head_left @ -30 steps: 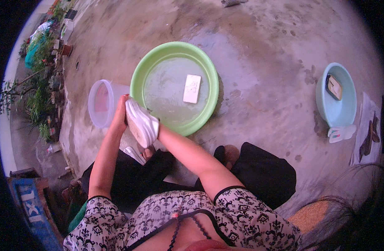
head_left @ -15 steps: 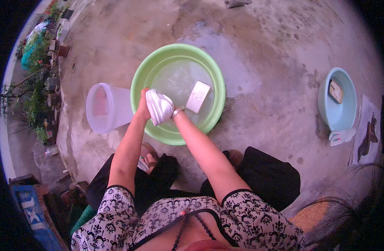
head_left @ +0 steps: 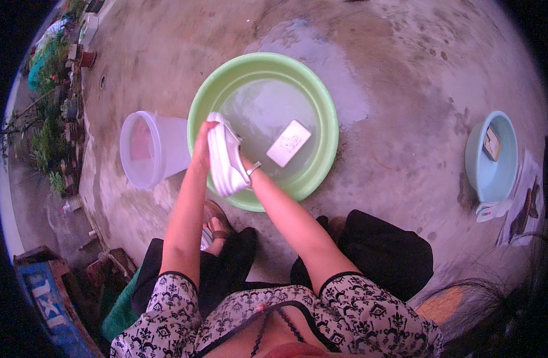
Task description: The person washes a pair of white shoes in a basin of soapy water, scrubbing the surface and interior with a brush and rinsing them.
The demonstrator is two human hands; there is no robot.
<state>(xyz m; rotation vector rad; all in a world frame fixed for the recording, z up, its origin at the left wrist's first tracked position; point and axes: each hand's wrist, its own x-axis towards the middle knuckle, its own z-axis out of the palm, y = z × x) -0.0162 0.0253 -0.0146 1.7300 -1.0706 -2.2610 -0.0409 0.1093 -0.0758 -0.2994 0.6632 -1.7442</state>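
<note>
Just beyond the black trouser legs (head_left: 384, 256) there's a sandalled foot (head_left: 216, 225), with something white half hidden beside it; can't tell what.

Next out: white shoe (head_left: 224, 158), held up over the near-left rim of the green basin (head_left: 329, 122), tilted, long axis roughly away from the person. Left hand (head_left: 202, 143) wraps its outer side, grip closed, pinching the shoe's upper end. Right hand (head_left: 245, 163) is at the lower end on the basin side, mostly hidden behind the shoe; can't tell if that grip is pressed or spread.

Handling, my read: light, nothing fragile. Sole should be stiff, upper soft and likely to cave under a hard squeeze. If wet, expect slick sides and added weight. Best hold: one hand along the sole edge, the other at the opening. Can't make out which end is the heel.

Further in, a pale flat block (head_left: 289, 143) lies inside the basin; floating or resting, can't say. Translucent bucket (head_left: 172, 140) just left of the basin. Light-blue basin (head_left: 499, 176) well apart, far right.
</note>
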